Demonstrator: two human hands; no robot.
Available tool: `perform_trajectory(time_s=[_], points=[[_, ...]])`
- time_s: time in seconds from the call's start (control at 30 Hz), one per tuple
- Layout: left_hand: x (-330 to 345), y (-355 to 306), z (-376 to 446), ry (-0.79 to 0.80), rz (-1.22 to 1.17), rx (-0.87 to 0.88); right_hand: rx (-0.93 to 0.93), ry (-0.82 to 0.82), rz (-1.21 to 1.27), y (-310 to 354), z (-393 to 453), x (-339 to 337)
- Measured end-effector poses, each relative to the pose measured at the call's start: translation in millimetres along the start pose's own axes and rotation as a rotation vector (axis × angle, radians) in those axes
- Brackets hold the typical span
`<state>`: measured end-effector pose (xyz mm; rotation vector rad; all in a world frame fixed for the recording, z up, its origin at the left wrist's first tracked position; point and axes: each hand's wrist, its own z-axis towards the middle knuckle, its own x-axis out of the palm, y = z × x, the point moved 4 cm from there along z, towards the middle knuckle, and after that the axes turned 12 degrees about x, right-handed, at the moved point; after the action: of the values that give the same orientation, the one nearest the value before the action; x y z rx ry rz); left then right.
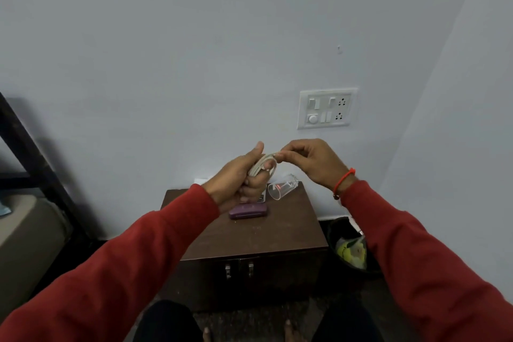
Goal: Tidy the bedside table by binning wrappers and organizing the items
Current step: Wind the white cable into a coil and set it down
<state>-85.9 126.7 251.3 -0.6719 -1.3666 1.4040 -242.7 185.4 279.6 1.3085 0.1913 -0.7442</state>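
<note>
My left hand [244, 175] grips a coiled white cable [263, 165] in its fist, held up above the brown bedside table [263, 233]. My right hand [311, 161] pinches one end of the cable at the top of the coil. On the table a clear glass [283, 187] lies on its side near the back edge. A purple case [248, 211] lies flat in front of my left hand. A small dark item behind my left hand is mostly hidden.
A black bin [351, 247] with greenish wrappers inside stands on the floor right of the table. A white switchboard [327, 108] is on the wall above. A bed with a dark frame [25, 203] is at the left. The table has two door handles [239, 269].
</note>
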Motion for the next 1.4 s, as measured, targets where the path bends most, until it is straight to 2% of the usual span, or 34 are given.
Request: perform_trajectory(time_s=[0.07,0.13,0.2,0.27,0.33,0.43,0.5,0.57,0.63,0.7,0.73,0.8,0.87,0.93,1.03,1.13,1.3,1.4], points=[[5.6,-5.8,2.2,0.029,-0.152,0.052,0.018,0.043,0.079,-6.1,-4.0,11.9],[9.1,-9.9,5.4,-0.006,-0.314,0.111,0.078,0.093,0.100,-13.5,-7.7,27.5],[8.4,-12.8,10.2,-0.134,-0.405,0.199,0.155,0.169,0.086,-17.2,-11.8,41.6],[4.0,-15.1,15.6,-0.290,-0.375,0.316,0.239,0.289,0.087,-15.7,-17.9,55.1],[-3.3,-18.6,19.0,-0.414,-0.236,0.436,0.258,0.424,0.033,-10.1,-26.7,68.1],[-17.2,-21.4,17.2,-0.502,0.262,0.528,0.223,0.489,0.004,0.7,-36.8,74.7],[-22.4,-18.4,10.9,-0.465,0.679,0.571,0.203,0.429,-0.006,7.4,-36.4,67.5],[-27.4,-10.4,4.1,-0.398,0.971,0.588,0.176,0.336,-0.112,12.3,-32.5,57.0],[-32.0,-0.8,-0.3,-0.317,1.078,0.522,0.119,0.199,-0.256,16.9,-27.0,45.5],[-35.3,9.3,-2.3,-0.248,1.117,0.410,0.088,0.054,-0.278,20.7,-21.5,32.9],[-35.7,13.8,-3.1,-0.235,1.091,0.353,0.083,-0.001,-0.246,21.5,-18.7,27.0],[-32.9,21.8,-4.5,-0.239,0.895,0.228,0.108,-0.050,-0.083,20.5,-12.8,18.3],[-27.8,27.1,-4.5,-0.210,0.728,0.088,0.163,-0.040,0.121,16.0,-7.9,16.3],[-19.2,28.4,-3.4,-0.158,0.579,0.032,0.202,-0.025,0.222,9.2,-5.2,18.3],[-9.3,21.8,-1.2,-0.174,0.354,0.080,0.253,0.039,0.404,-2.3,-6.9,24.3],[-5.1,20.1,-0.9,-0.232,0.303,0.104,0.284,0.124,0.579,-8.3,-11.7,29.6],[-9.0,17.3,-4.6,-0.429,0.290,0.127,0.220,0.136,0.539,-4.7,-12.7,32.1],[-14.5,12.1,-3.9,-0.536,0.306,0.158,0.185,0.090,0.493,-1.5,-11.5,33.6]])
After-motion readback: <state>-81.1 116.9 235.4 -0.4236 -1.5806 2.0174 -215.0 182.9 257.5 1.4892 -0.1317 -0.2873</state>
